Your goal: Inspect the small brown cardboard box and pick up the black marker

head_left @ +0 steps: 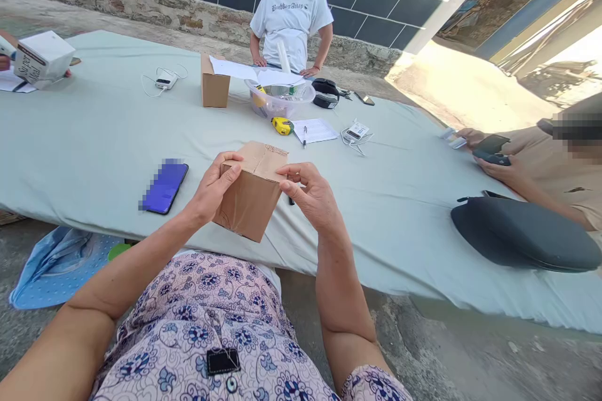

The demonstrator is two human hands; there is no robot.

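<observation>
A small brown cardboard box (249, 203) is held tilted over the table's front edge, its flaps closed on top. My left hand (221, 182) grips its upper left side, thumb on the near edge and fingers over the top. At the upper right corner, my right hand (308, 191) pinches the box edge between thumb and fingers. A dark slim object (291, 201), mostly hidden, lies behind the box near my right hand. To the left on the cloth rests a phone (165, 187) with a lit blue screen.
Beyond the box are a yellow tape measure (282, 126), a paper with a pen (316, 130), a clear plastic basin (282, 103) and another cardboard box (215, 88). A black case (522, 232) lies at right. People are around the table (108, 131); one stands opposite.
</observation>
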